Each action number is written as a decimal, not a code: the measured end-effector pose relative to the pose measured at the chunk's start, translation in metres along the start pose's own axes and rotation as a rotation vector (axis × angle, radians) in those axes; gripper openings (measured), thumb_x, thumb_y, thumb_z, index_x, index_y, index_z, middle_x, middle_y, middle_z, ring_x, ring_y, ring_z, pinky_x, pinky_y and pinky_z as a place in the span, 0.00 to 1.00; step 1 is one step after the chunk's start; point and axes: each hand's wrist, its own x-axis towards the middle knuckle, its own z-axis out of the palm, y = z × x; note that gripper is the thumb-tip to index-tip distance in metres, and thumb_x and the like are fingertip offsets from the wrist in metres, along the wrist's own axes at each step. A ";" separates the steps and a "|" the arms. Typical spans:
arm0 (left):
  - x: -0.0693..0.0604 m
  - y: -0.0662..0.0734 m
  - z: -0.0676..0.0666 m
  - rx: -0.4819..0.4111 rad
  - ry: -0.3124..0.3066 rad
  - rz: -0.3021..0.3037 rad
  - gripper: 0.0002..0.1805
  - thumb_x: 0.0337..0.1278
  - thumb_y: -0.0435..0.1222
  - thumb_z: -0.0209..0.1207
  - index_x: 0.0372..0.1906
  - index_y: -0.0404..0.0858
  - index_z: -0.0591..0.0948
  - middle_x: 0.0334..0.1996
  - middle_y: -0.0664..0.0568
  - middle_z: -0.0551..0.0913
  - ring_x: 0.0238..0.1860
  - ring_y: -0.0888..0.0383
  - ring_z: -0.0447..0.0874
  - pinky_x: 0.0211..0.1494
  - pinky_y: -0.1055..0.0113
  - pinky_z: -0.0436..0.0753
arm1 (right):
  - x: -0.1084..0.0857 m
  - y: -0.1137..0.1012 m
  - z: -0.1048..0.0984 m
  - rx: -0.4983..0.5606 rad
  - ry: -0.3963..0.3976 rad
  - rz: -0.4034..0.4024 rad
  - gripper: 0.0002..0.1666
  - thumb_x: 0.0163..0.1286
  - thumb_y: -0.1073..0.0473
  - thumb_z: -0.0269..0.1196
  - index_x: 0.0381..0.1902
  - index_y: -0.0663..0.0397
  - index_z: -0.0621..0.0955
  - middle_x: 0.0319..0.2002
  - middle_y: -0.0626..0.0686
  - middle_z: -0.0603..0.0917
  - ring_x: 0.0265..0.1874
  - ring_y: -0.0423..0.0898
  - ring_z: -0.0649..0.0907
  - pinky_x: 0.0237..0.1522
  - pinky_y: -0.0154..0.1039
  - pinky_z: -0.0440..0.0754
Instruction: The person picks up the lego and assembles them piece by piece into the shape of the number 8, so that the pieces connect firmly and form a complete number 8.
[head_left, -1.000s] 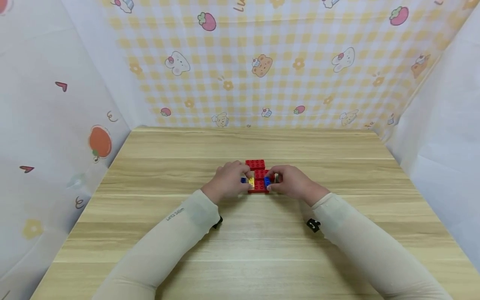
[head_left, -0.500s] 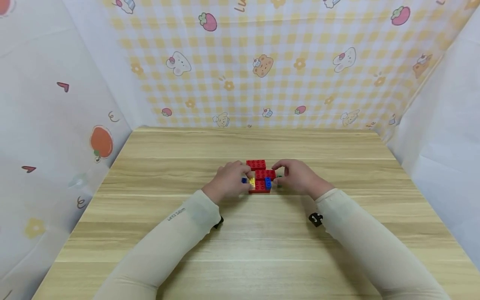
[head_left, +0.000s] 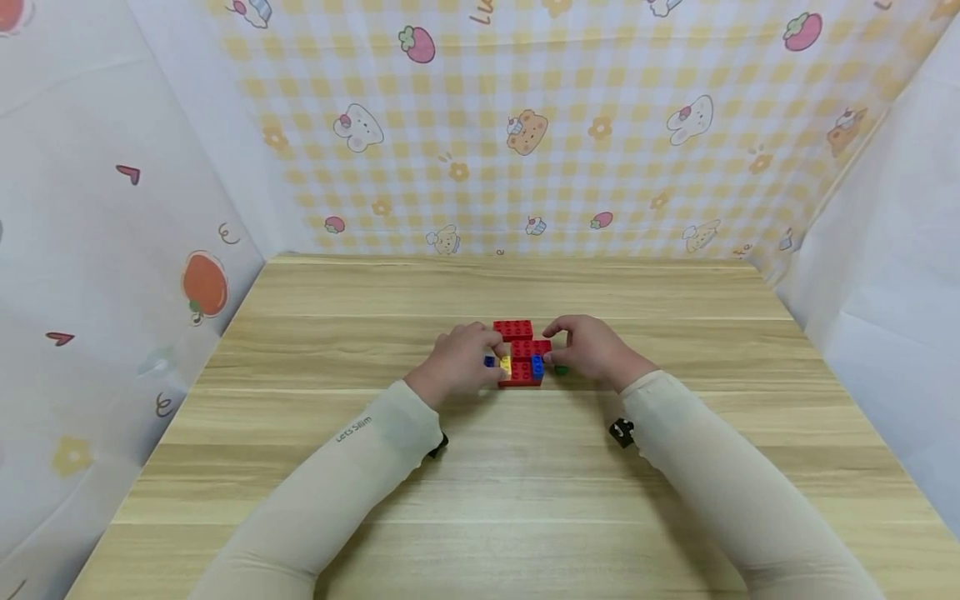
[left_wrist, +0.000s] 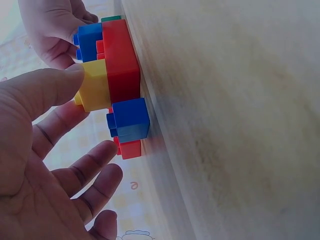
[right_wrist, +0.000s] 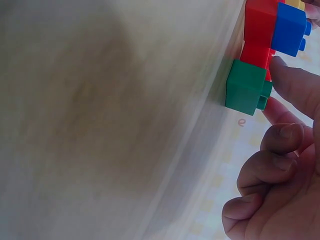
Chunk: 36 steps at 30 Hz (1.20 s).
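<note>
In the head view my left hand (head_left: pixel 459 358) pinches the yellow brick (head_left: pixel 506 367) between thumb and index finger. That brick sits on the left end of the front red brick (head_left: pixel 521 382); a blue brick (head_left: pixel 537 367) stands on its right end. My right hand (head_left: pixel 592 350) is beside the right end of the middle red brick (head_left: pixel 521 347), thumb and index finger apart, nothing seen held. The right wrist view has a green brick (right_wrist: pixel 245 87) on the table near those fingers (right_wrist: pixel 300 90). Another blue brick (left_wrist: pixel 131 120) lies near my left fingers (left_wrist: pixel 95 170).
A further red brick (head_left: pixel 513 327) lies behind the middle one on the wooden table (head_left: pixel 480 483). A patterned cloth (head_left: pixel 480 125) rises behind the table's far edge, with pale cloth at both sides. A dark strap piece shows at each sleeve.
My right hand has let go of the blue brick, which stays on the front red brick, and has moved slightly right and back. The left hand keeps its hold on the yellow brick.
</note>
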 end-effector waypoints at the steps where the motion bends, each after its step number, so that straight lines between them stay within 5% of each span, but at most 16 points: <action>1: 0.000 0.000 0.000 0.002 0.002 0.001 0.10 0.66 0.47 0.70 0.47 0.50 0.84 0.63 0.53 0.79 0.67 0.45 0.70 0.66 0.47 0.68 | 0.001 0.000 0.000 -0.002 -0.002 0.004 0.23 0.71 0.53 0.72 0.61 0.51 0.84 0.33 0.53 0.79 0.31 0.49 0.76 0.33 0.41 0.75; 18: -0.002 0.001 -0.001 -0.009 -0.006 0.004 0.11 0.67 0.46 0.69 0.49 0.49 0.84 0.63 0.52 0.78 0.69 0.44 0.69 0.69 0.45 0.67 | 0.004 -0.003 -0.001 -0.022 -0.028 0.018 0.22 0.71 0.53 0.73 0.59 0.51 0.84 0.37 0.54 0.82 0.35 0.50 0.77 0.39 0.42 0.76; 36: 0.001 -0.003 0.002 0.000 0.014 0.016 0.10 0.67 0.46 0.69 0.47 0.50 0.84 0.61 0.54 0.80 0.66 0.45 0.72 0.67 0.46 0.68 | 0.006 -0.006 0.000 -0.038 -0.043 -0.004 0.18 0.71 0.54 0.72 0.55 0.52 0.85 0.23 0.49 0.78 0.26 0.46 0.75 0.34 0.40 0.74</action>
